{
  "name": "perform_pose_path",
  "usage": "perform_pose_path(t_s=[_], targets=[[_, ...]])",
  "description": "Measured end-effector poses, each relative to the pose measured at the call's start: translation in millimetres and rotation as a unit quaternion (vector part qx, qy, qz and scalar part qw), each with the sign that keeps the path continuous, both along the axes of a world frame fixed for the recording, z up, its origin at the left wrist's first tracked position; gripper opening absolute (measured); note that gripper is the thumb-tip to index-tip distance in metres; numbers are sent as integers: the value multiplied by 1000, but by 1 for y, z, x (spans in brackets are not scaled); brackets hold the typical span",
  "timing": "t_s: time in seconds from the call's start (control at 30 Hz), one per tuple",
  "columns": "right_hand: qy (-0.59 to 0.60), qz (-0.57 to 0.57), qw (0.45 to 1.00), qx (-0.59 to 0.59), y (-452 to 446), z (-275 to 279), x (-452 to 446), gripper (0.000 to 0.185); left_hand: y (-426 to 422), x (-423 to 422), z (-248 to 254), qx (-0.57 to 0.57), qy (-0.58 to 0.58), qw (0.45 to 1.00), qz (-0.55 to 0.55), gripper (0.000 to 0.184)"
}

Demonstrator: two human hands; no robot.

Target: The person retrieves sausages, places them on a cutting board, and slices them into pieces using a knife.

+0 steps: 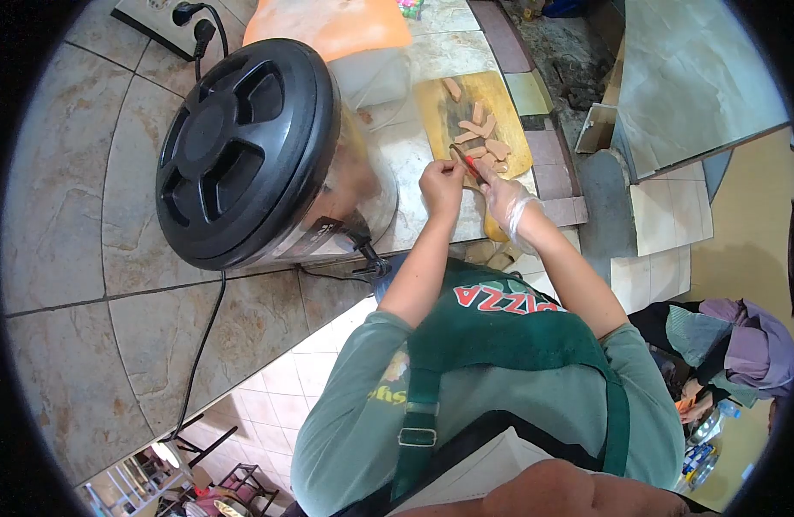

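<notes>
My right hand (505, 200), in a clear plastic glove, is closed around a small red-handled knife (471, 163) over the near part of the board. Close beside it, my left hand (443, 183) is bare with its fingers pinched together near the blade; whatever it holds is too small to make out. Under and beyond the hands lies a worn yellow cutting board (517, 129). Several pinkish-brown cut strips, like sausage pieces (498, 148), are scattered across it, some right by the knife.
A large clear drink dispenser (375, 194) with a black lid (212, 129) stands on the tiled counter to the left. An orange bag (328, 26) lies behind it. Power cords (209, 345) cross the counter. Another person (750, 345) is at the lower right.
</notes>
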State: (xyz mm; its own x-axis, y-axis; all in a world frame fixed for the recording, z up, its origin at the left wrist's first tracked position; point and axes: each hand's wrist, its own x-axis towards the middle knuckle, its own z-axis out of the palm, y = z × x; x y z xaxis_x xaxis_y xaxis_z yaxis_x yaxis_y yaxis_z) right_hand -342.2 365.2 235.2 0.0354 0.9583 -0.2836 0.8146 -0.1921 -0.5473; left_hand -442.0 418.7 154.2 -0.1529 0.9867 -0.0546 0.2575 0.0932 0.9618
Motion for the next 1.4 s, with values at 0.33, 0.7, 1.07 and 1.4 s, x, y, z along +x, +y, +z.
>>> perform_pose_path(t_s=[0.33, 0.7, 1.07, 1.4], targets=[[-15, 15, 998, -57, -40, -6, 13, 45, -3, -1, 0, 30, 13, 999, 3, 15], [164, 51, 985, 35, -38, -12, 86, 43, 2, -1, 7, 60, 82, 993, -52, 38], [-111, 25, 992, 58, 95, -20, 92, 53, 9, 45, 41, 27, 408, 896, -173, 106], [-95, 156, 970, 163, 145, -51, 103, 43, 34, 47, 28, 109, 369, 894, -231, 97]])
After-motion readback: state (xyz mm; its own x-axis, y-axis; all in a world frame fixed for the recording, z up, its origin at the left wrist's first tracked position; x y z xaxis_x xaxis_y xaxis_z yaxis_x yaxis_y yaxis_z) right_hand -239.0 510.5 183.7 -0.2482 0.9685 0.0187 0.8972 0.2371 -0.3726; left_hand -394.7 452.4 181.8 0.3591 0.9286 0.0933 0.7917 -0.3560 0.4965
